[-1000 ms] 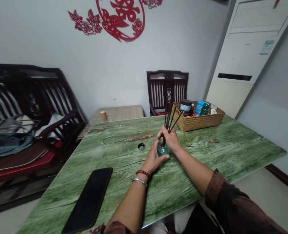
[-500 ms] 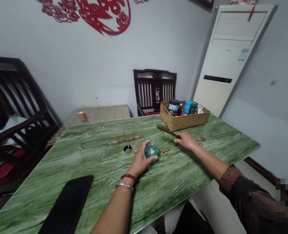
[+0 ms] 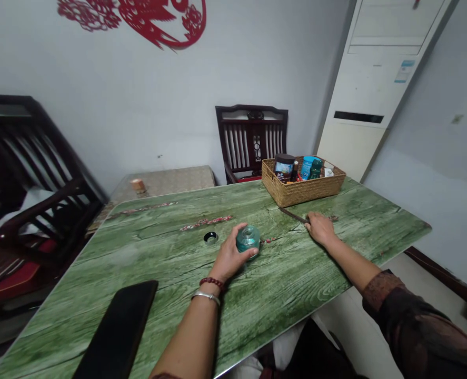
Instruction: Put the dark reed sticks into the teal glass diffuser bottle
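My left hand (image 3: 232,253) wraps round a small round teal glass bottle (image 3: 249,241) that stands on the green table. The bottle has an uncovered opening at its top. To its left on the tabletop sits a black ring-shaped cap (image 3: 210,238). Over to the right, my right hand (image 3: 320,229) is closed on one end of a bundle of thin dark sticks (image 3: 294,215). The bundle is low at the tabletop, its far end pointing toward the basket. My right fingertips are partly hidden.
A woven basket (image 3: 312,196) holding jars and bottles stands at the table's back right. A black phone (image 3: 117,329) lies at the front left of the green table (image 3: 170,263). Dark wooden chairs (image 3: 252,139) stand behind and at the left.
My right hand has moved right and lowered the sticks toward the tabletop; they look drawn together. My left hand stays on the bottle. The view has shifted slightly.
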`<state>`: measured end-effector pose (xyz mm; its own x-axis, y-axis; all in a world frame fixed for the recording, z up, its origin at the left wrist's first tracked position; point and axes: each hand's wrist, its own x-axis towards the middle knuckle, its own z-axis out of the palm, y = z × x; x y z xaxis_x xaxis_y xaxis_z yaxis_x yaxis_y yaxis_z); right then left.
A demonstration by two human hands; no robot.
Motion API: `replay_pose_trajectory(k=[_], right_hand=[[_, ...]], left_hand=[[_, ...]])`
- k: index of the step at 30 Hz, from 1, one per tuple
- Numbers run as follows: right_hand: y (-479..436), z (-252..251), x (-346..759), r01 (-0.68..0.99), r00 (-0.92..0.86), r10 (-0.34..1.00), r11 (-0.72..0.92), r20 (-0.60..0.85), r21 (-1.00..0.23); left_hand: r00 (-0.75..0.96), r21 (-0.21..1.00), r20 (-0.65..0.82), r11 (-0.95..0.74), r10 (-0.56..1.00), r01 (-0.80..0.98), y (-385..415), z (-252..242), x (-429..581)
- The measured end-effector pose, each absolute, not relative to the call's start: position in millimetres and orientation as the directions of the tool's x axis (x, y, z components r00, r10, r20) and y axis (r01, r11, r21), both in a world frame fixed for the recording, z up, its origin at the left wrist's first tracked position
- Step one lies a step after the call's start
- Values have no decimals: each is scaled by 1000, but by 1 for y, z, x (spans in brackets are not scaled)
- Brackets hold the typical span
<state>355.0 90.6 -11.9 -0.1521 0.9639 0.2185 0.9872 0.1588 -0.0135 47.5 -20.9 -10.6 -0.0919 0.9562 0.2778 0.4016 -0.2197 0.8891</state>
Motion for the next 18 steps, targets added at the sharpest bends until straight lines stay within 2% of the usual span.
replay_pose_trajectory(k=[2,4,7,9,11,14,18], right_hand=[[87,-5,350,981,-176,947,191,268,-27],[83,3,339,945,-251,910,304,330,-120],[75,10,307,729,-422,845,531,327,-433],[71,8,279,515,-533,813,532,235,-672],[68,1,252,346,-650,744,471,155,-811],[64,-11,222,268,-697,707,414,122,-870],[60,-21,202,234,-664,726,433,182,-871]], left_hand=[[-88,878,282,-220,955,425,-21,-9,48],[-68,865,306,-248,949,436,-21,-7,44],[-104,823,417,-327,903,465,-19,-4,29],[-201,770,497,-323,844,550,-16,-7,16],[-275,727,506,-232,818,646,-14,-14,5],[-308,687,388,-50,869,725,-13,-27,-4],[-300,639,338,16,892,769,-15,-31,-7]])
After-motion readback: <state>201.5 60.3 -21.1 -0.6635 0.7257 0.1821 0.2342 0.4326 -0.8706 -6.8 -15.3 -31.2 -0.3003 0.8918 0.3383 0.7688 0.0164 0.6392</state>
